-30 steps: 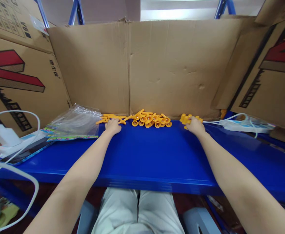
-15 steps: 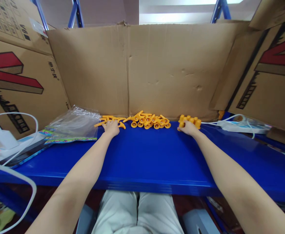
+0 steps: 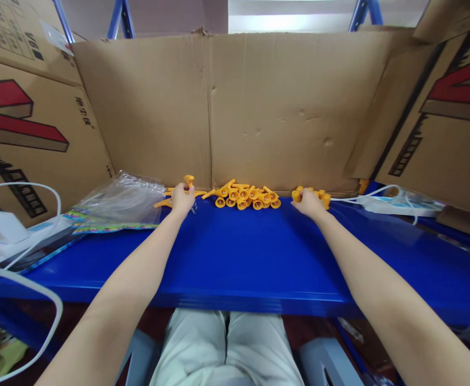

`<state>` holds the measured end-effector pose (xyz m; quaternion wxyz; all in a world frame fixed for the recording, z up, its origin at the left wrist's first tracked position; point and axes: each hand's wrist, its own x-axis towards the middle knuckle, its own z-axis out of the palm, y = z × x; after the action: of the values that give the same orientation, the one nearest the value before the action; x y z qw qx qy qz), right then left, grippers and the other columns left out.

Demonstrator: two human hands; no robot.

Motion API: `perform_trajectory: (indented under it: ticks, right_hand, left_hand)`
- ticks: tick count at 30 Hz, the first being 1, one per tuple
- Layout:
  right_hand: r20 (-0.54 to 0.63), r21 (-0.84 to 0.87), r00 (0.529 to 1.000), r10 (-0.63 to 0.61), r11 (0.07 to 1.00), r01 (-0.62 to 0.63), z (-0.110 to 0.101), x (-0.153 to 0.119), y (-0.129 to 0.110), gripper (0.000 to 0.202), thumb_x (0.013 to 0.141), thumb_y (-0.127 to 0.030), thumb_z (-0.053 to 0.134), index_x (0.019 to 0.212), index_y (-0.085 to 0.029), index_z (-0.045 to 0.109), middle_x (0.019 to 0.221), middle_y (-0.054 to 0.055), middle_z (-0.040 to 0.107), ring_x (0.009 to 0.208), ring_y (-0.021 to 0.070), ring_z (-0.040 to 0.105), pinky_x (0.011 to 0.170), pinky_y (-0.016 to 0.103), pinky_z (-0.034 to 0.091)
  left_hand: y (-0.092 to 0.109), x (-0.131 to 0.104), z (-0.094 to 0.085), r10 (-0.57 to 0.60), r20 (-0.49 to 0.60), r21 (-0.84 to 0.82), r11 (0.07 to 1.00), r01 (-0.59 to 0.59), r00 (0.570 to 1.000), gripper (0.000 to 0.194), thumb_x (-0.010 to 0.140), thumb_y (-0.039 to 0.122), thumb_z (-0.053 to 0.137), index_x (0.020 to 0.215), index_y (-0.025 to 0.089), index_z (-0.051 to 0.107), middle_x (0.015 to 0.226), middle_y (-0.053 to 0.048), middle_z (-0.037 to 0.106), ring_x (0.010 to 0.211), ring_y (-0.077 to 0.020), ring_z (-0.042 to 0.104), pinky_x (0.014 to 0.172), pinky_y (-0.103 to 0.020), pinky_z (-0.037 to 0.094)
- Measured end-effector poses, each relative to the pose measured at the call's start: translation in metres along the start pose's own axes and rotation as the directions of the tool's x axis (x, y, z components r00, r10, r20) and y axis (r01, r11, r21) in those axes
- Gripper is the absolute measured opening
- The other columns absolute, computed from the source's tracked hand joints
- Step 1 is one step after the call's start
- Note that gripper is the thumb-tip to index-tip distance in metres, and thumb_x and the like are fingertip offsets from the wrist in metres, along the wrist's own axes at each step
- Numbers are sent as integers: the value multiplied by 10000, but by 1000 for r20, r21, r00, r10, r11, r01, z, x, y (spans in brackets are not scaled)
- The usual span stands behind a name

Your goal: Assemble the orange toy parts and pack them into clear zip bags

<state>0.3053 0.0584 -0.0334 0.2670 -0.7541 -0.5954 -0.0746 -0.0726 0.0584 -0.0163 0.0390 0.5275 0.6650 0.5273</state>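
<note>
Pinching an orange stick piece (image 3: 188,180) near the surface's (image 3: 243,252) far edge, the left hand (image 3: 181,198) lifts it; the right hand (image 3: 309,202) curls onto orange blocks (image 3: 322,196).

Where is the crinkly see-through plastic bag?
In the head view, the plastic bag lies on the blue table's left side, just left of the left hand, against the cardboard wall.

On the table (image 3: 243,257), a heap of plastic parts (image 3: 245,195) lies at 12 o'clock against the cardboard wall (image 3: 283,107). A plastic bag (image 3: 120,206) lies at 10 o'clock, a charger (image 3: 1,228) at 9, a power strip (image 3: 396,205) at 2.
</note>
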Motion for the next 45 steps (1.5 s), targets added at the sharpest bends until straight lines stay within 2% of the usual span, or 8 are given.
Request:
perform_trajectory:
  ticks: [3,7,10,13,23,39,42,45]
  right_hand:
    - [-109,58,993,-39,997,46,-12,-1,-20,295,734,-271,622,1009,-180,564,1070,141,630,1030,313,571,840,429,423]
    - [-132,93,961,-244,962,257,-35,-13,-65,255,757,-290,599,998,-210,592,1115,119,621,1065,311,545,849,452,406]
    - [-27,75,911,-412,908,413,-45,-29,-99,263,764,-264,608,1022,-212,617,1110,104,634,1074,304,549,878,469,385]
    - [113,86,861,-496,868,489,-43,-45,-120,287,756,-237,642,1042,-210,633,1129,102,638,1062,309,573,885,473,385]
    - [120,144,720,-684,729,669,-6,-66,-110,275,829,-248,593,1101,-224,631,1164,98,629,1077,285,563,849,423,420]
    - [71,252,715,-695,706,662,-3,-69,-114,292,819,-240,621,1105,-185,646,1138,116,656,1066,279,601,891,412,445]
    - [38,287,723,-690,700,654,-1,-68,-114,296,818,-249,625,1108,-198,652,1130,108,663,1066,274,604,906,422,446]
    - [18,313,726,-687,694,649,1,-68,-113,304,811,-241,633,1112,-206,656,1133,104,663,1059,267,608,909,421,452]
  left_hand:
    - [12,0,3,-122,-33,-348,932,103,992,36,816,194,548,796,168,533,880,-65,646,874,-174,624,818,-285,474]
    - [30,-10,2,-266,127,-592,752,288,956,78,800,169,570,754,172,507,704,4,595,643,-108,603,615,-210,472]
    - [40,-20,-3,-301,253,-687,614,390,919,72,814,208,583,796,175,520,627,28,570,500,-78,555,515,-192,437]
    - [44,-26,-7,-265,350,-706,556,439,898,74,836,232,574,839,178,524,591,36,568,445,-72,544,504,-197,449]
    - [47,-34,-4,-137,515,-684,529,503,846,254,852,391,593,910,147,549,588,14,589,454,-102,589,595,-252,517]
    - [52,-39,-2,-71,600,-666,507,547,797,312,903,441,495,953,141,567,642,-25,622,506,-127,624,654,-284,542]
    - [49,-42,2,-44,628,-610,593,526,777,259,918,369,484,1030,142,538,717,-48,645,551,-141,648,682,-305,541]
    - [40,-47,8,-24,605,-475,792,385,796,377,845,272,603,1190,170,491,728,-25,644,499,-140,620,638,-306,527]
